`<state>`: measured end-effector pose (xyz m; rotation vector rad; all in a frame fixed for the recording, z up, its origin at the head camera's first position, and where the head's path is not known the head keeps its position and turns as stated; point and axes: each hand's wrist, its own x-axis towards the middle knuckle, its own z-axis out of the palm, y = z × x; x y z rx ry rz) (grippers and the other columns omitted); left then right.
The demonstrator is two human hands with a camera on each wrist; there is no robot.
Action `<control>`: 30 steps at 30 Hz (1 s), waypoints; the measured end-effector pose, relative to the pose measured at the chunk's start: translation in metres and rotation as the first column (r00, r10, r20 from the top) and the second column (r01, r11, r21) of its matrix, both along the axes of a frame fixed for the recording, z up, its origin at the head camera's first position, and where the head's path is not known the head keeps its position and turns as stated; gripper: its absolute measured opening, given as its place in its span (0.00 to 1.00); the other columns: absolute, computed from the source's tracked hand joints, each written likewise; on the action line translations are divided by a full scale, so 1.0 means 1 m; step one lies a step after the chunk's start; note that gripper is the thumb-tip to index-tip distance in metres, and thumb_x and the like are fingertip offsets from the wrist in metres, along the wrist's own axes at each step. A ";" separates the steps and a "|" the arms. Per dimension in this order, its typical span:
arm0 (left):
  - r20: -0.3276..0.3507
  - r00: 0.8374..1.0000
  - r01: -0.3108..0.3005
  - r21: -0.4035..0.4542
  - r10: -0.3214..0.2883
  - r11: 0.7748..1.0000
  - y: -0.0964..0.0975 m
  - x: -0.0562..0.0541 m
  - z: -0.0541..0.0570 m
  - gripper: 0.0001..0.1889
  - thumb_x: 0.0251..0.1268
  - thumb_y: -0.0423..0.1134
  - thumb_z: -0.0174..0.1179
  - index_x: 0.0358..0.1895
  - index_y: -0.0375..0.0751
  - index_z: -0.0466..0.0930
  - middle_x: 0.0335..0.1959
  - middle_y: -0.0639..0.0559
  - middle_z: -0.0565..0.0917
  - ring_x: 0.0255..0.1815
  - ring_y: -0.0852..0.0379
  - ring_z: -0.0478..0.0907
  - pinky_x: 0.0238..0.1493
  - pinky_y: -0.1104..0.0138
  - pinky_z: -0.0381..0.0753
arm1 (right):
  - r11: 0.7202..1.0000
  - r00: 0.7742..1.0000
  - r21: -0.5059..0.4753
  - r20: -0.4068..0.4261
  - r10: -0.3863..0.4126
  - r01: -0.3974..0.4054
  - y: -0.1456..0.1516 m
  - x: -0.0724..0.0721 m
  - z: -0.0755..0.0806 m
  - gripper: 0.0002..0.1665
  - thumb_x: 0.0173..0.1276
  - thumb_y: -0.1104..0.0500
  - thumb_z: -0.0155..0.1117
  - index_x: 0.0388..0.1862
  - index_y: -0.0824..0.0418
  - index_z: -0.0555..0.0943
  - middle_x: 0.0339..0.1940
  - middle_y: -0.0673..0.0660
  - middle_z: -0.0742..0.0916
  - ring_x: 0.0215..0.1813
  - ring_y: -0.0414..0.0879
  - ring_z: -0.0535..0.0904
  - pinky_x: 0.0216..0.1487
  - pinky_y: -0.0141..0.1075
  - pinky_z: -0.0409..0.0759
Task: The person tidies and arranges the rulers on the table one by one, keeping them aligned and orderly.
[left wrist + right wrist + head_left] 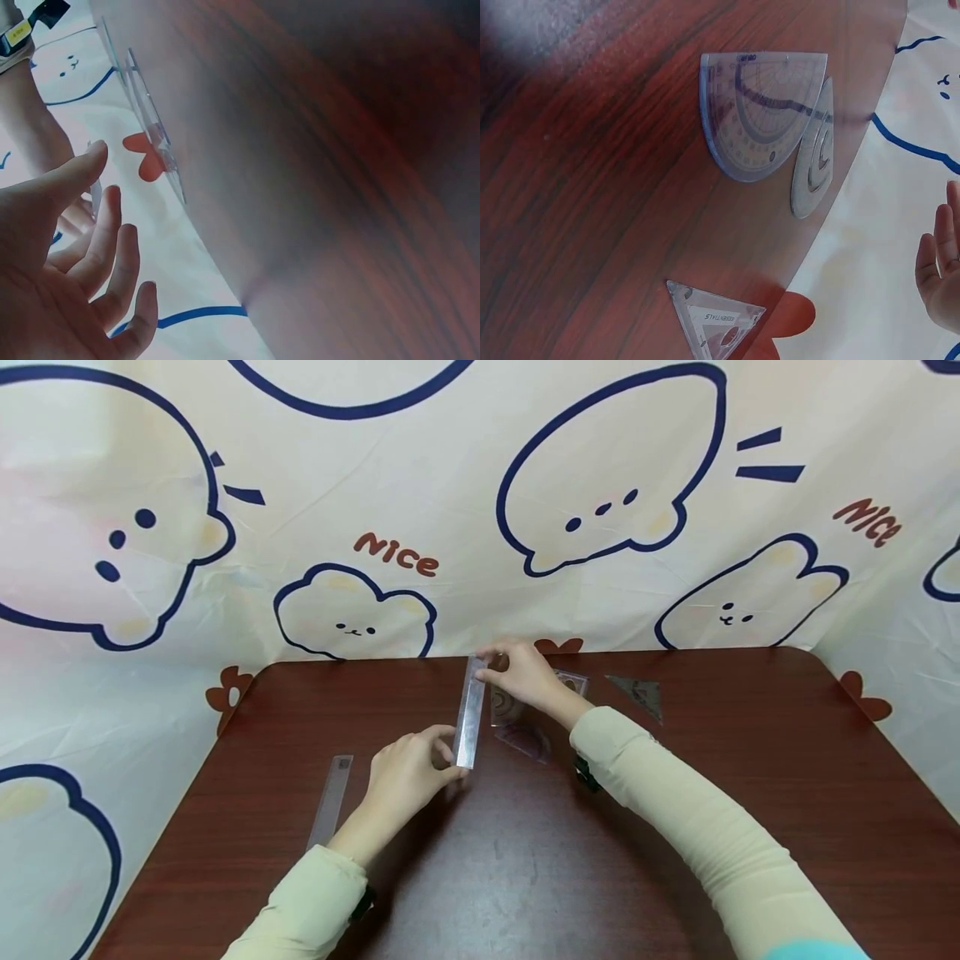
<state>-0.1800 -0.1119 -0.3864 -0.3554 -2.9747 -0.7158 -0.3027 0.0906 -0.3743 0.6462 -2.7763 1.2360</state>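
A clear flat ruler (469, 714) is held tilted above the table between both hands. My right hand (525, 675) pinches its far end between thumb and fingers. At the near end, my left hand (408, 767) holds it with the thumb by the lower corner and the fingers along the left edge. In the left wrist view the left hand (82, 255) has its thumb and fingers spread around the ruler, of which only a thin edge (95, 199) shows. Beneath and beside the right hand lie a purple-tinted protractor (525, 742) and a clear curved template (504, 706).
A second ruler (330, 802) lies left of the left forearm. At the back right is a triangular set square (643, 695). The dark wooden table (675, 843) meets a cartoon-printed cloth (465, 485) at its far edge.
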 end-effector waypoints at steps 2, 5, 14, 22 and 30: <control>-0.019 1.000 -0.001 -0.003 0.000 1.000 -0.001 0.003 0.000 0.30 0.49 0.49 0.78 0.58 0.48 0.82 0.28 0.69 0.82 0.25 0.66 0.74 0.30 0.62 0.73 | 1.000 1.000 0.000 -0.014 0.007 -0.007 -0.001 0.001 0.000 0.20 0.68 0.53 0.70 0.57 0.56 0.84 0.45 0.51 0.84 0.42 0.46 0.77 0.41 0.39 0.75; -0.034 0.999 -0.003 -0.008 0.002 1.000 -0.002 0.007 0.000 0.29 0.48 0.49 0.78 0.57 0.49 0.82 0.28 0.70 0.82 0.25 0.66 0.74 0.29 0.63 0.73 | 1.000 1.000 -0.010 -0.020 0.012 -0.012 -0.002 0.005 0.000 0.20 0.68 0.54 0.70 0.57 0.57 0.84 0.46 0.52 0.84 0.44 0.46 0.77 0.44 0.40 0.75; -0.027 0.999 -0.019 -0.026 0.019 0.999 -0.006 0.019 0.000 0.28 0.48 0.49 0.78 0.56 0.51 0.83 0.28 0.70 0.82 0.21 0.65 0.69 0.27 0.64 0.71 | 1.000 0.999 0.001 -0.036 0.021 -0.021 -0.004 0.016 -0.002 0.19 0.67 0.54 0.71 0.56 0.56 0.84 0.47 0.52 0.83 0.46 0.47 0.76 0.46 0.40 0.76; -0.054 0.998 -0.037 -0.018 0.036 0.999 -0.015 0.031 -0.003 0.26 0.45 0.47 0.79 0.53 0.52 0.85 0.28 0.70 0.82 0.24 0.66 0.72 0.27 0.64 0.71 | 0.999 0.999 0.011 -0.026 0.038 -0.038 -0.009 0.027 -0.002 0.19 0.66 0.53 0.71 0.55 0.56 0.85 0.45 0.50 0.83 0.46 0.47 0.77 0.46 0.40 0.76; -0.025 0.999 -0.042 -0.025 0.041 0.999 -0.021 0.039 0.000 0.26 0.46 0.48 0.79 0.53 0.51 0.86 0.28 0.69 0.81 0.21 0.65 0.68 0.23 0.65 0.69 | 0.998 0.998 0.006 -0.001 0.061 -0.061 -0.015 0.032 -0.007 0.20 0.66 0.54 0.72 0.56 0.57 0.84 0.45 0.51 0.82 0.44 0.46 0.76 0.42 0.37 0.76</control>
